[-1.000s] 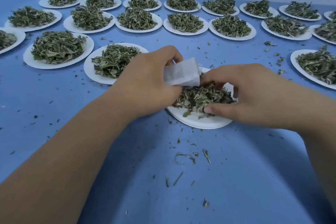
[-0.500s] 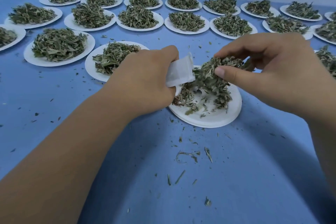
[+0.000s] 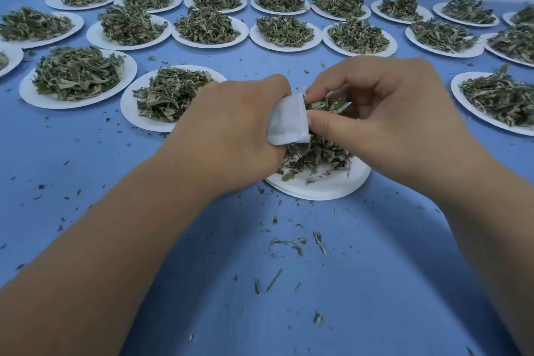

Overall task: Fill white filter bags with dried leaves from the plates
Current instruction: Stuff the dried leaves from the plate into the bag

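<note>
While the left hand grips the white filter bag, fingers curled round its closed end, I watch the right hand pinch a clump of dried leaves between thumb and fingers right at the bag's open mouth; both hover just above the near plate, in the middle of the scene. By my reading this is one pinch of a fill under way. How much is inside the bag I cannot tell, since its wall hides the contents. The near plate shows bare white along its near side, with only a thinned pile on it, so part of that portion looks used; loose bits lie scattered on the blue table nearer to me. What is left looks like nearly everything: the heaped plates to the left, to the right and in two far rows appear untouched; I see no filled bag anywhere, nor any spare bags.
</note>
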